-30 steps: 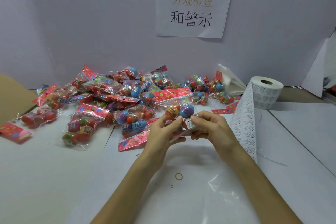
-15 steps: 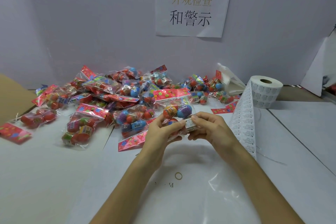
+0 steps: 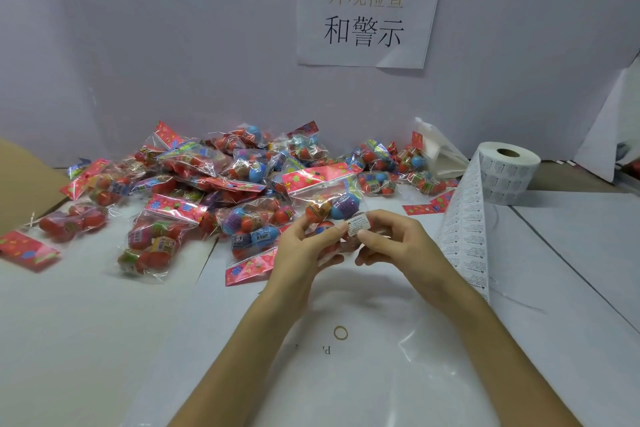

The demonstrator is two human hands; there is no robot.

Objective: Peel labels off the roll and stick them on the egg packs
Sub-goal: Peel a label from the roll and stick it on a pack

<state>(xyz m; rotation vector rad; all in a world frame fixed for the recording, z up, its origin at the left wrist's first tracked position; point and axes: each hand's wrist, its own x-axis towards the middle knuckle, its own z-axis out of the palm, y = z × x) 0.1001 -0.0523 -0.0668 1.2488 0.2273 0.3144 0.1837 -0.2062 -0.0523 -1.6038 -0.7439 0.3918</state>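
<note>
L hand (image 3: 304, 250) grips egg pack (image 3: 327, 196) upright; R hand (image 3: 391, 243) pinches label (image 3: 358, 224) against pack's lower-right side.

Dead centre, the left hand (image 3: 304, 250) grips an egg pack (image 3: 329, 198) above the table (image 3: 69, 340), and the right hand (image 3: 391, 243) pinches a white label (image 3: 358, 224) against it. The label roll (image 3: 509, 177) stands at two o'clock, and a heap of packs (image 3: 207, 184) lies at ten o'clock.

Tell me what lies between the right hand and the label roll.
In the head view, the unrolled label strip lies there, running from the label roll toward the camera, just beside the right hand. Nothing else shows between them.
</note>
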